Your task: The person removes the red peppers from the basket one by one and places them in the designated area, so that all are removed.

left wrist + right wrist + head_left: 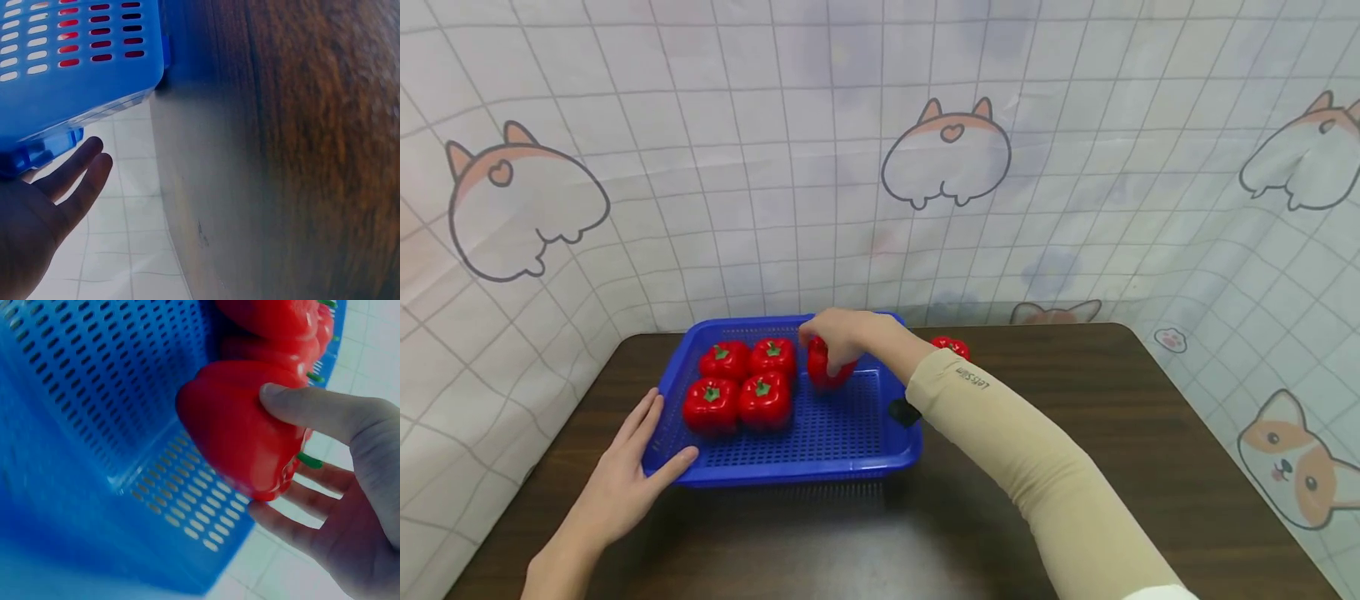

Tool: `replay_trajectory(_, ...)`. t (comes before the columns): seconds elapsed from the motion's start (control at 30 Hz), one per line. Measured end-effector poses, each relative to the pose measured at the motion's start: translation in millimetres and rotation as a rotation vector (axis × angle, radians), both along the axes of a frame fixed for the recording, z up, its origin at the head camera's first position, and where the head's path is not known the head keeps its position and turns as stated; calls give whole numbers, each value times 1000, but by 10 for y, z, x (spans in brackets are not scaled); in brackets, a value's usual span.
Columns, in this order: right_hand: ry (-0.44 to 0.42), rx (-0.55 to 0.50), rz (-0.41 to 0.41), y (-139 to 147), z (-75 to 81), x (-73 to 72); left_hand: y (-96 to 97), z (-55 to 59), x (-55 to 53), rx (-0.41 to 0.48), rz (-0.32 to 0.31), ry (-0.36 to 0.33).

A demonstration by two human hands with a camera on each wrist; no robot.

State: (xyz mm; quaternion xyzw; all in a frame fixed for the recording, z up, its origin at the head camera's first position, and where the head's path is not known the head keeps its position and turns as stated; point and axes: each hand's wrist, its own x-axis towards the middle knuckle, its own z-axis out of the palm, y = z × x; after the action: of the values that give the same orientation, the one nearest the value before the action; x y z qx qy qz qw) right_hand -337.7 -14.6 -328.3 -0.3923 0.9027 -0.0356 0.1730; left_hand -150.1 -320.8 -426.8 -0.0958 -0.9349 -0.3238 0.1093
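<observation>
A blue plastic basket (790, 468) with slotted walls stands on the table. Inside its left half are several red bell peppers (765, 400) with green stems, packed close together. My right hand (842, 333) reaches over the basket's back right part and grips another red bell pepper (244, 425) between thumb and fingers, low inside the walls. At the basket's front left corner, my left hand (625, 479) rests on the rim, thumb and fingers spread and fairly straight. The left wrist view has this hand's fingers (84, 172) beside the basket's outer wall.
One more red bell pepper (951, 346) lies on the dark wooden table (1075, 467) right of the basket, partly behind the right forearm. A black strap piece (904, 412) shows under the right wrist. Patterned white cloth (760, 167) hangs behind and along the sides.
</observation>
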Motion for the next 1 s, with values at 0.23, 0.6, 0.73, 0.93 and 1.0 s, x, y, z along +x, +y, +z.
replay_trajectory(0.23,27,-32,48,175,142,16,-6,-12,16,11,2,8)
replay_trajectory(0.6,68,-68,63,561,386,153,-2,-11,8,12,2,9)
replay_trajectory(0.73,81,-93,32,717,456,156,-2,14,13,17,2,21)
replay_trajectory(0.93,95,-133,-31,924,530,150,12,13,4,16,3,21)
replay_trajectory(1.0,103,-154,-31,997,545,148,16,6,5,17,4,18)
